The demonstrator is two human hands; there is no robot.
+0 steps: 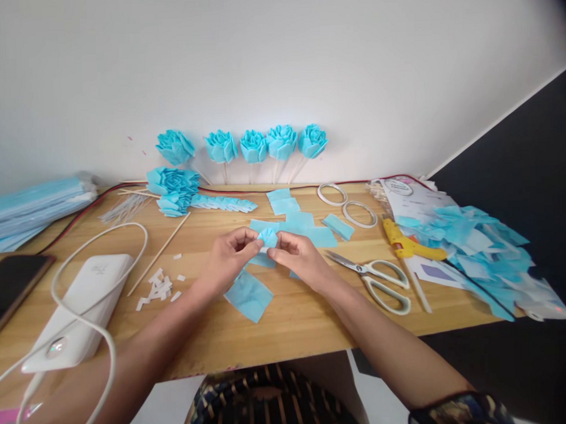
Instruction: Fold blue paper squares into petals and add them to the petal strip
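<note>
Between my two hands is a small folded blue petal (267,237), pleated at its top and pinched from both sides. My left hand (233,255) grips its left edge with thumb and fingers. On the other side my right hand (297,255) pinches its right edge. Beneath and behind the hands lie several flat blue squares (321,236), partly hidden by the fingers. Closer to me, a creased blue square (250,296) rests on the wooden table (209,346).
Finished blue flowers (253,146) on sticks lean against the wall. Scissors (374,277), tape rings (359,214), a yellow glue gun (409,243) and a blue scrap pile (481,241) are at right. White paper bits (159,286), a white power bank (81,308) and a phone (14,289) lie left.
</note>
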